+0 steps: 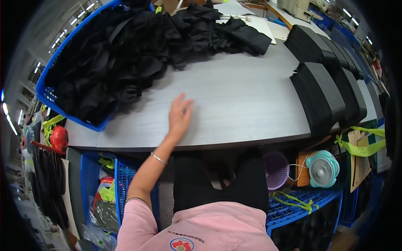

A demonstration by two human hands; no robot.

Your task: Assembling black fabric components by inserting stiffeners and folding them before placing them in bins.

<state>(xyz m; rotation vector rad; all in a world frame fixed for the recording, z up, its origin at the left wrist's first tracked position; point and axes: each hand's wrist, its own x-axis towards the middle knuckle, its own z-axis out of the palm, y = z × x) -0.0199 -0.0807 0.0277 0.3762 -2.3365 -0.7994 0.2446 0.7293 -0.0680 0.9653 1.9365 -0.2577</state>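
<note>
My left hand (181, 117) reaches over the front part of the grey table (238, 100), slightly blurred. Its fingers are stretched out and apart, and it holds nothing. Ahead and to the left of it lies a big tangled heap of black fabric pieces (146, 54), part in a blue plastic basket (69, 112) and part spilling onto the tabletop. Farther right on the table stand neat stacks of black fabric pieces (320, 90), well apart from the hand. My right hand does not show.
Under the table, a blue crate (119, 167) with bagged items stands at left. A purple basket (276, 169), a teal fan (323, 169) and another blue crate (301, 209) are at right. White boards (255, 27) lie at the table's far side.
</note>
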